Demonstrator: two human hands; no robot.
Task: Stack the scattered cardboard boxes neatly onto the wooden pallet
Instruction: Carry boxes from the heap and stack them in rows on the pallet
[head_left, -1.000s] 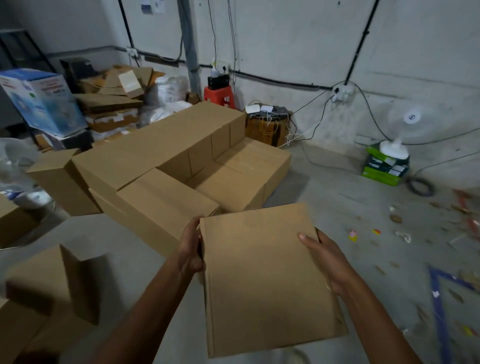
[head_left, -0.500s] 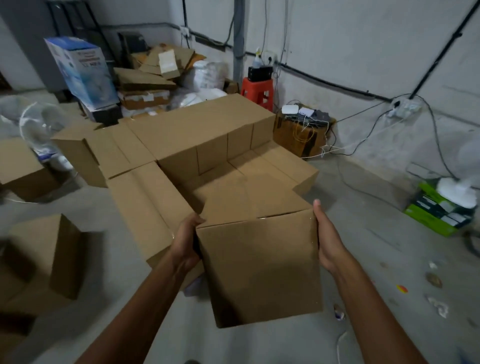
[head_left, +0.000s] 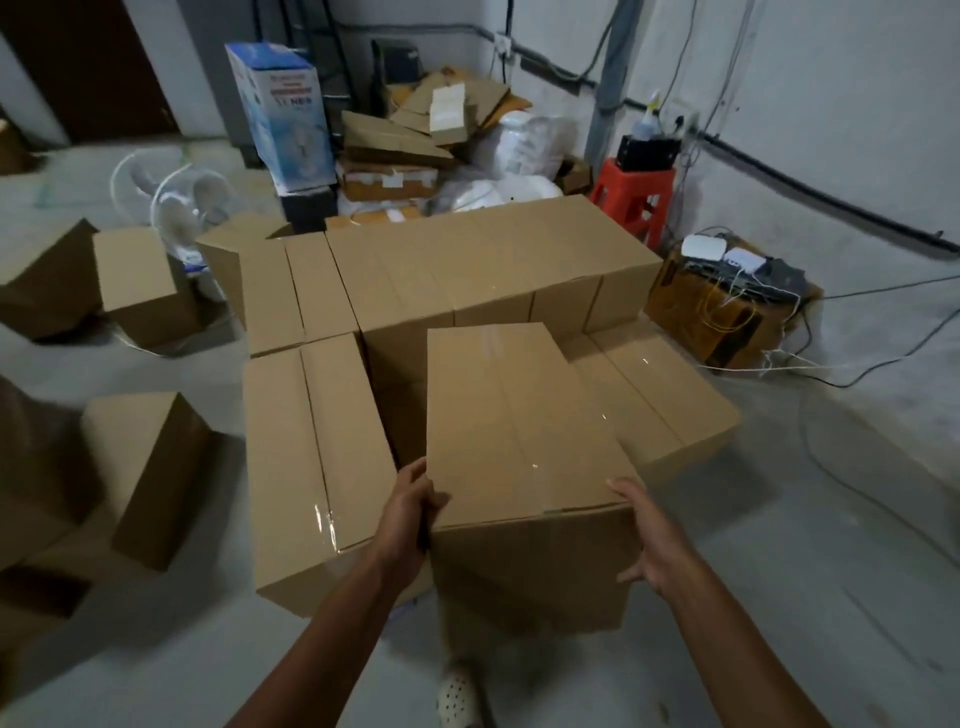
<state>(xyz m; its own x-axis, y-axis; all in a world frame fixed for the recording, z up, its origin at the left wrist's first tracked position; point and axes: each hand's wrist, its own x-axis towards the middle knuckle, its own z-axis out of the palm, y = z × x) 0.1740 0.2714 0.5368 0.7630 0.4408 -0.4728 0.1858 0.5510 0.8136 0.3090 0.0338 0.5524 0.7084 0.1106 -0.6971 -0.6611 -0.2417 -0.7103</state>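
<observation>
Head view shows our left hand (head_left: 415, 512) gripping the near left edge of a taped cardboard box (head_left: 519, 415), while our right hand (head_left: 649, 540) presses flat against its right side. Beyond our hands, its far end reaches over the stacked boxes (head_left: 467, 270).
</observation>
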